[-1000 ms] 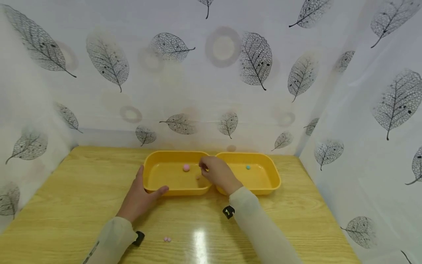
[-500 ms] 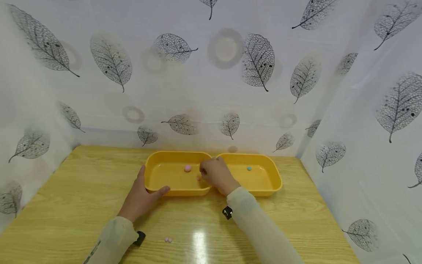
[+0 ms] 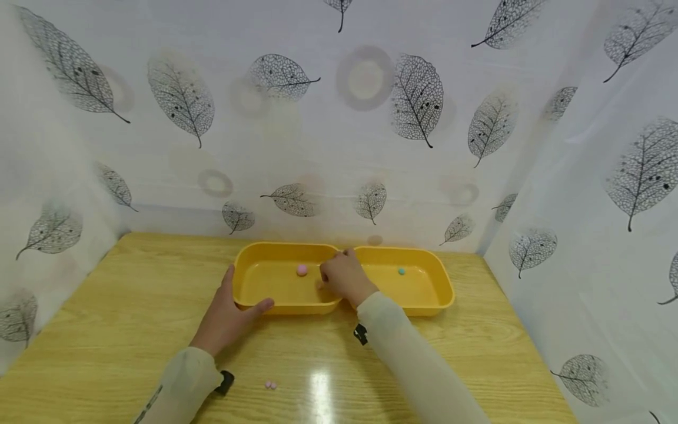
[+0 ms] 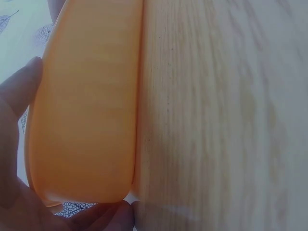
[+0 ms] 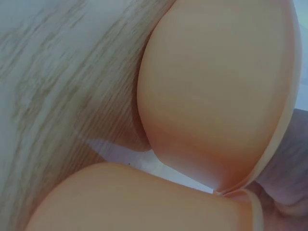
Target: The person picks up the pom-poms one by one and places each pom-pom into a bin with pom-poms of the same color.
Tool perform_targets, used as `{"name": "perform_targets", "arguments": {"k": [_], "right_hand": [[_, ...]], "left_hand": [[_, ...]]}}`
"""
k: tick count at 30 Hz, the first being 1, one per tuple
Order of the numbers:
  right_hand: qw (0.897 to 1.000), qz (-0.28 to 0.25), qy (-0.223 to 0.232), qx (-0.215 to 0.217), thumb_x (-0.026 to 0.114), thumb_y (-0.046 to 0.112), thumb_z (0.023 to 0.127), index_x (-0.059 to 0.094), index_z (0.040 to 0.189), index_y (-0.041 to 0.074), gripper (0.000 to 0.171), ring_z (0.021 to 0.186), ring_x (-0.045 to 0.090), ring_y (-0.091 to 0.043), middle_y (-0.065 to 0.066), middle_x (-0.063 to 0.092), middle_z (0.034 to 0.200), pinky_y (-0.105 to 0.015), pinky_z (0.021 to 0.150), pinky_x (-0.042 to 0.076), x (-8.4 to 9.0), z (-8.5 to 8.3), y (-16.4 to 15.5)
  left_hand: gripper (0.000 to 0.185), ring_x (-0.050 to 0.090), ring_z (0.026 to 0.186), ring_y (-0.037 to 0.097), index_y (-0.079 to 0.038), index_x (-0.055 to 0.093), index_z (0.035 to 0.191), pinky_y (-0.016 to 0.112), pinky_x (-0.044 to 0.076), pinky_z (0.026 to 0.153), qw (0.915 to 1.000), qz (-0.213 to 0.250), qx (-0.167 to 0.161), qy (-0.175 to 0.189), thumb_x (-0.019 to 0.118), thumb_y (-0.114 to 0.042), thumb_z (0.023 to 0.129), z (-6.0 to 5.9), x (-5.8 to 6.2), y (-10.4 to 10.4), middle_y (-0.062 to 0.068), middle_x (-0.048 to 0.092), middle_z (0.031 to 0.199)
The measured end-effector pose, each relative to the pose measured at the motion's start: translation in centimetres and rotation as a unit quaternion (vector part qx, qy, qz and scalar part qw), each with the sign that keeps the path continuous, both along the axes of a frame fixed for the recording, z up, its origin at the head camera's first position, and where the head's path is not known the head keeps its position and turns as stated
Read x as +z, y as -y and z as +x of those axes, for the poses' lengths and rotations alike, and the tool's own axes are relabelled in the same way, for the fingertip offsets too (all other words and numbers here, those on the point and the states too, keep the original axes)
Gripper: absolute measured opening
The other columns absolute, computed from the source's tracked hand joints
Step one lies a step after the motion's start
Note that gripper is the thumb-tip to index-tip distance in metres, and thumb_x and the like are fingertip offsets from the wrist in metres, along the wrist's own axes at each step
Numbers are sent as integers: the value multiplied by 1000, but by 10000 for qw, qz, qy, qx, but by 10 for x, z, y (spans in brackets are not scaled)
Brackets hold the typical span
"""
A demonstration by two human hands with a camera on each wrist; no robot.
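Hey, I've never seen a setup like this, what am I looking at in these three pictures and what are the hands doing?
A person wears three cameras: one on the head, one on each wrist. The head view shows a wooden table with two yellow plastic trays side by side. The left hand grips the left yellow tray at its near corner. The right hand reaches over that tray's right end, fingers curled; whether it holds anything is hidden. A pink ball lies in the left tray, a small teal ball in the right yellow tray. The wrist views show tray walls close up.
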State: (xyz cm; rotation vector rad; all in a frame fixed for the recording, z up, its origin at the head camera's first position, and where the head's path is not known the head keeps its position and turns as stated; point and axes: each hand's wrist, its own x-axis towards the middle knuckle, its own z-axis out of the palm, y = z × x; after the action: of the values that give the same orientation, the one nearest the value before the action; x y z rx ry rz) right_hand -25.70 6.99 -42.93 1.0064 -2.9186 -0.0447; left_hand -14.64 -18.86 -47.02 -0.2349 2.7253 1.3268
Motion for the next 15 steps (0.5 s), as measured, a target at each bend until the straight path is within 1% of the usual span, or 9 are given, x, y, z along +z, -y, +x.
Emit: {"name": "perform_targets", "arguments": {"k": [2, 5, 11, 15], "right_hand": [[9999, 16, 113, -118, 82, 41, 89, 63, 68, 21, 34, 92, 62, -24, 10, 64, 68, -51, 109, 37, 0, 0, 1], [9992, 71, 282, -263, 81, 41, 90, 63, 69, 21, 34, 96, 63, -25, 10, 64, 68, -56, 116, 33, -1, 0, 3], [9988, 156, 383, -278, 80, 41, 90, 63, 69, 21, 34, 93, 64, -22, 10, 63, 69, -58, 119, 30, -3, -2, 4], [9992, -157, 342, -147, 82, 38, 89, 67, 74, 20, 28, 97, 64, -24, 9, 67, 73, -59, 120, 28, -4, -3, -1]], "left_hand": [[133, 16, 153, 52, -18, -21, 164, 68, 20, 120, 10000, -12, -8, -6, 68, -76, 84, 0, 0, 0, 26, 3, 171], [133, 16, 153, 52, -18, -21, 164, 68, 19, 120, 10000, -25, -14, 2, 68, -77, 84, 0, -1, 1, 26, 3, 171], [133, 16, 153, 52, -18, -21, 164, 69, 20, 119, 10000, -33, -27, 4, 67, -77, 84, 0, -1, 1, 26, 4, 171], [132, 16, 153, 52, -17, -20, 164, 68, 20, 120, 10000, -24, -43, -27, 68, -76, 84, 1, 0, 1, 26, 4, 171]]}}
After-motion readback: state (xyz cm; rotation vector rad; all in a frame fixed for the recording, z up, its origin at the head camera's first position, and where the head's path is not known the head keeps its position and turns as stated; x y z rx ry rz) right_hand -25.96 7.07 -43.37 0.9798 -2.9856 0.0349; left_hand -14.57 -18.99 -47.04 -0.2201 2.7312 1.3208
